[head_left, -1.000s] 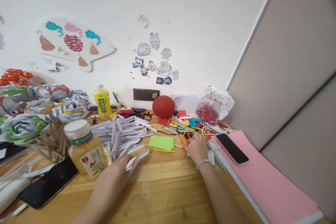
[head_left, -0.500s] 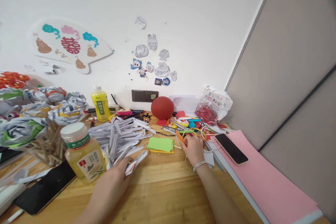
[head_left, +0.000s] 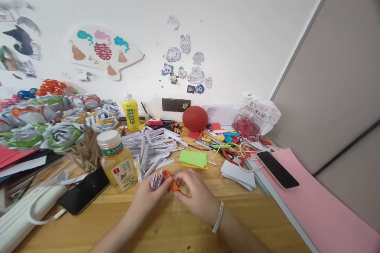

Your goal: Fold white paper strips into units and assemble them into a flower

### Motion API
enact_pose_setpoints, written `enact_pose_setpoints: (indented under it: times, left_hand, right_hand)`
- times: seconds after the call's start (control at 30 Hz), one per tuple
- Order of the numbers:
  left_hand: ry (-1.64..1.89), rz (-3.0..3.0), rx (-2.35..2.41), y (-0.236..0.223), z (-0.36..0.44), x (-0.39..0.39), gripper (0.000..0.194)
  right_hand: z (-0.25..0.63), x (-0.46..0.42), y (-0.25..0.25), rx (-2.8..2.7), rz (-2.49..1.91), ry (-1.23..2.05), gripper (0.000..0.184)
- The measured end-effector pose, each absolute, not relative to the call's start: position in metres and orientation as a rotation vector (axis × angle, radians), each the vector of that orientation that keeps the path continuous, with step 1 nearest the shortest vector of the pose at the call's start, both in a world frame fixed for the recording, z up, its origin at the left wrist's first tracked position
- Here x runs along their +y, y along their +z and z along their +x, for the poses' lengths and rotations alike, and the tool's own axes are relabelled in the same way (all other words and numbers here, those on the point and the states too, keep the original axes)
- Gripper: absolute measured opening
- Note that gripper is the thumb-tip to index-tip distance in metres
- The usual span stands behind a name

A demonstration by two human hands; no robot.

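Low over the front of the table, my two hands are close together. My left hand [head_left: 154,191] is closed around a bundle of folded white paper strips [head_left: 156,180] with dark and orange edges. The fingers of my right hand [head_left: 197,195] pinch an orange piece [head_left: 175,186] that looks like bent paper. It lies against the bundle, partly hidden by the fingertips of both hands. Beyond them are a stack of green paper slips [head_left: 193,159] with orange ones beneath and a heap of folded white strips [head_left: 145,148].
A tea bottle [head_left: 117,162] stands left of my left hand, near a black phone [head_left: 86,190] and paper flowers [head_left: 63,136] on sticks. To the right are white sheets [head_left: 238,174], a bead string [head_left: 245,166], another phone [head_left: 277,169] and pink card [head_left: 323,201]. Behind sits a red balloon [head_left: 195,118].
My right hand has drawn the orange piece from the clutter at the back toward my left hand. Both hands now meet, and the view has turned slightly left.
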State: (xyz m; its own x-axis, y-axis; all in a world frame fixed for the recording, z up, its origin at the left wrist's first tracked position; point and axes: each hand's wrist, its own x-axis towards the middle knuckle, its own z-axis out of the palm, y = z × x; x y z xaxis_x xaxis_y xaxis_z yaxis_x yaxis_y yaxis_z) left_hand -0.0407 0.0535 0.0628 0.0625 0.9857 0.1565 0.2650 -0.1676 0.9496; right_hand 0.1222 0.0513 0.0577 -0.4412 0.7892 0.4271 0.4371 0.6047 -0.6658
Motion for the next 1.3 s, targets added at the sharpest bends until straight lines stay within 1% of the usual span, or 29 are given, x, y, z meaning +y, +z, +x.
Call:
enact_pose_setpoints:
  times: [0.17,0.23,0.3,0.43,0.5,0.57,0.63,0.83,0.9,1.17,1.3]
  left_hand:
    - [1.117,1.331,1.281,0.065,-0.038,0.049,0.02]
    - [1.092,1.269,1.255,0.065,-0.038,0.049,0.019]
    - [1.087,1.19,1.229,0.064,-0.036,0.05,0.02]
    - [1.146,1.036,1.155,0.062,-0.034,0.051,0.025]
    - [1.162,0.984,1.121,0.062,-0.033,0.052,0.025]
    - [1.167,0.934,1.083,0.062,-0.032,0.051,0.025]
    - [1.185,0.91,1.05,0.063,-0.033,0.05,0.027]
    - [1.227,0.903,1.09,0.065,-0.034,0.051,0.038]
    - [1.247,0.9,1.105,0.065,-0.035,0.052,0.042]
    - [1.232,0.874,1.116,0.063,-0.04,0.054,0.043]
    - [1.28,0.893,1.086,0.064,-0.041,0.055,0.047]
  right_hand:
    - [0.123,0.056,0.047,-1.949,-0.953,0.912,0.017]
    - [0.124,0.058,0.047,-1.993,-0.956,0.92,0.017]
    - [0.124,0.056,0.048,-2.077,-1.001,0.724,0.019]
    - [0.118,0.051,0.048,-2.218,-1.035,-0.054,0.016]
    - [0.114,0.048,0.047,-2.221,-0.994,-0.368,0.017]
    - [0.111,0.046,0.046,-2.2,-0.968,-0.55,0.017]
    - [0.109,0.044,0.045,-2.189,-0.961,-0.625,0.019]
    - [0.11,0.045,0.04,-2.228,-0.966,-0.582,0.029]
    - [0.112,0.047,0.038,-2.222,-0.954,-0.533,0.029]
    - [0.123,0.053,0.039,-2.082,-0.827,-0.231,0.027]
    - [0.128,0.053,0.039,-1.96,-0.896,-0.051,0.028]
